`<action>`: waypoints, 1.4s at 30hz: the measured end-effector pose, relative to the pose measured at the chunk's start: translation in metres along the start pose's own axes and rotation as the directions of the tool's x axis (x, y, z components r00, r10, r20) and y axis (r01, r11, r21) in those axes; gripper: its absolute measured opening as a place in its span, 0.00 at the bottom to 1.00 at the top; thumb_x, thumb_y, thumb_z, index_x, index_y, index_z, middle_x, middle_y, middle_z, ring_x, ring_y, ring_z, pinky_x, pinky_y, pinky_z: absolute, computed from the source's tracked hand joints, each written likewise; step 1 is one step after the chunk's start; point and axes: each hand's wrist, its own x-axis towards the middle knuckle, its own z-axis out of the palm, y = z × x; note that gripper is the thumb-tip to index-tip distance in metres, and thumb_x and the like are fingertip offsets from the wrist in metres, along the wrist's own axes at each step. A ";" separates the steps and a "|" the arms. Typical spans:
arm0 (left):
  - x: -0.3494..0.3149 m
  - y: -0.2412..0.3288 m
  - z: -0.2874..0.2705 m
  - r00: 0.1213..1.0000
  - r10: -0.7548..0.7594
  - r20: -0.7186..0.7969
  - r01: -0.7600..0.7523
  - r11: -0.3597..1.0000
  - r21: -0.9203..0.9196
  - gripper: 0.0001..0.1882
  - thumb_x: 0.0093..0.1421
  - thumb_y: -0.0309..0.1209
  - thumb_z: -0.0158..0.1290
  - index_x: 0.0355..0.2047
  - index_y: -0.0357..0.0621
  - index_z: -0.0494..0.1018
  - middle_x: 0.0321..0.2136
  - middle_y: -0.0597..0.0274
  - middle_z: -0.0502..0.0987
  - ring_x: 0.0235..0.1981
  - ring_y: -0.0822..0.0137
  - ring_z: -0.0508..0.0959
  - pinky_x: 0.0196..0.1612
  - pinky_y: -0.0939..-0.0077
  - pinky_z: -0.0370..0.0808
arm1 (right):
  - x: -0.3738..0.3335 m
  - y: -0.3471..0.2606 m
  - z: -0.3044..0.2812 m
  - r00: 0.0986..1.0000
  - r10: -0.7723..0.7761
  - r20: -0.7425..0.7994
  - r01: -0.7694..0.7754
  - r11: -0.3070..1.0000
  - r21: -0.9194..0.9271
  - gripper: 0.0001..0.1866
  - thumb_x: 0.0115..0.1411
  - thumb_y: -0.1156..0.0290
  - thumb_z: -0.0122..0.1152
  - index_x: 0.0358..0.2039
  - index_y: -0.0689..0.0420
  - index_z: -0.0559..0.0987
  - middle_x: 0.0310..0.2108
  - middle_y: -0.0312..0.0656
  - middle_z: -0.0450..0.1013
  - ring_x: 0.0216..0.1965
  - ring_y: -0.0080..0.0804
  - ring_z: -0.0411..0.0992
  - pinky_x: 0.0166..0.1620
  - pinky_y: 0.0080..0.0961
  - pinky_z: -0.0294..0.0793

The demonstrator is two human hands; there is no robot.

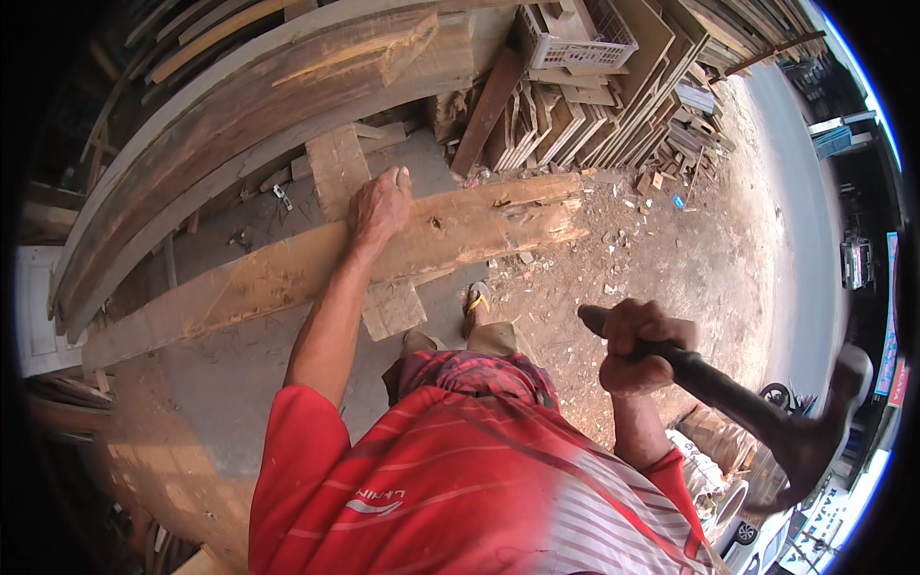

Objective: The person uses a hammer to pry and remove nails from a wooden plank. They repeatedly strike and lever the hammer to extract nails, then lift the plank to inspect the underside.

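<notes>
A long rough wooden beam (287,273) lies across the ground in front of me, its right end split and ragged. My left hand (379,208) rests flat on top of the beam near its middle. My right hand (640,347) is shut on the dark wooden handle of an axe (757,407), drawn back to my right side. The axe head sits low at the right, blurred. My foot in a yellow sandal (477,300) stands just below the beam.
Heavy curved timbers (240,125) lie beyond the beam. Stacked planks and boards (594,115) with a white plastic crate (575,38) fill the back. Short offcuts (393,309) prop the beam. Wood chips litter the dirt at right, beside a road with vehicles.
</notes>
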 end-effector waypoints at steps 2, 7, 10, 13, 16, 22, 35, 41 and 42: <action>0.001 0.000 0.000 1.000 0.004 -0.014 -0.004 1.000 -0.025 0.28 0.73 0.51 0.39 0.55 0.42 0.77 0.48 0.39 0.81 0.52 0.36 0.79 0.55 0.46 0.74 | -0.042 0.024 -0.011 0.743 0.669 -0.023 -0.525 0.561 -0.640 0.22 0.71 0.48 0.59 0.36 0.55 0.70 0.20 0.32 0.65 0.18 0.21 0.62 0.21 0.27 0.62; -0.003 -0.005 0.003 0.996 0.032 -0.082 -0.035 0.999 -0.039 0.24 0.73 0.48 0.41 0.46 0.40 0.78 0.41 0.36 0.82 0.45 0.37 0.81 0.49 0.45 0.77 | -0.078 0.056 -0.014 0.419 0.901 -0.110 -0.831 0.332 -0.445 0.28 0.67 0.40 0.60 0.32 0.55 0.70 0.18 0.30 0.64 0.16 0.18 0.63 0.18 0.23 0.62; -0.002 -0.004 0.007 0.996 0.044 -0.075 -0.048 0.998 -0.048 0.24 0.73 0.48 0.42 0.47 0.41 0.78 0.42 0.39 0.83 0.47 0.39 0.82 0.52 0.46 0.76 | -0.100 0.061 -0.018 0.451 0.885 -0.116 -0.805 0.347 -0.482 0.30 0.67 0.37 0.59 0.32 0.55 0.71 0.19 0.29 0.64 0.18 0.18 0.63 0.19 0.23 0.61; 0.002 0.004 0.002 0.999 0.030 -0.044 -0.032 0.998 -0.049 0.24 0.73 0.48 0.43 0.48 0.41 0.78 0.43 0.41 0.83 0.48 0.41 0.82 0.55 0.48 0.76 | -0.119 0.070 -0.019 0.524 0.840 -0.143 -0.762 0.386 -0.520 0.30 0.67 0.36 0.58 0.31 0.55 0.71 0.19 0.29 0.64 0.20 0.19 0.63 0.21 0.24 0.61; 0.008 -0.003 -0.003 0.997 0.037 -0.073 -0.040 0.998 -0.040 0.24 0.73 0.48 0.43 0.48 0.41 0.78 0.44 0.40 0.83 0.48 0.41 0.82 0.54 0.48 0.76 | -0.093 0.068 -0.009 0.589 0.805 -0.078 -0.736 0.494 -0.464 0.29 0.68 0.37 0.56 0.32 0.55 0.71 0.19 0.30 0.65 0.18 0.18 0.62 0.20 0.22 0.61; 0.000 -0.003 0.001 1.000 -0.007 -0.019 0.007 1.000 0.013 0.24 0.72 0.49 0.43 0.45 0.43 0.79 0.42 0.40 0.83 0.46 0.38 0.81 0.49 0.46 0.77 | 0.029 -0.029 0.017 0.996 0.072 -0.043 -0.073 0.997 -0.023 0.32 0.68 0.35 0.54 0.42 0.57 0.75 0.22 0.34 0.66 0.18 0.24 0.64 0.21 0.23 0.63; 0.007 -0.003 0.022 0.986 0.072 -0.151 -0.083 0.994 -0.068 0.23 0.73 0.49 0.42 0.41 0.42 0.76 0.40 0.40 0.81 0.45 0.36 0.80 0.49 0.44 0.75 | -0.062 0.047 0.000 0.440 0.897 0.033 -0.711 0.371 -0.598 0.27 0.72 0.43 0.55 0.38 0.60 0.73 0.23 0.33 0.68 0.22 0.20 0.66 0.24 0.26 0.66; -0.003 -0.011 0.001 0.995 0.033 -0.094 -0.034 0.999 -0.004 0.21 0.72 0.48 0.44 0.43 0.45 0.78 0.42 0.42 0.83 0.46 0.39 0.82 0.50 0.46 0.77 | 0.029 -0.043 0.039 0.994 0.109 -0.030 -0.112 0.986 -0.121 0.31 0.69 0.40 0.56 0.43 0.61 0.72 0.21 0.36 0.67 0.18 0.23 0.66 0.18 0.21 0.64; -0.004 -0.010 -0.001 0.997 0.026 -0.078 -0.026 1.000 -0.007 0.21 0.72 0.48 0.44 0.43 0.45 0.78 0.42 0.42 0.83 0.46 0.39 0.82 0.50 0.47 0.77 | 0.046 -0.052 0.026 0.998 -0.009 0.057 0.007 0.999 0.036 0.32 0.67 0.38 0.57 0.47 0.58 0.71 0.23 0.37 0.66 0.17 0.25 0.65 0.18 0.22 0.65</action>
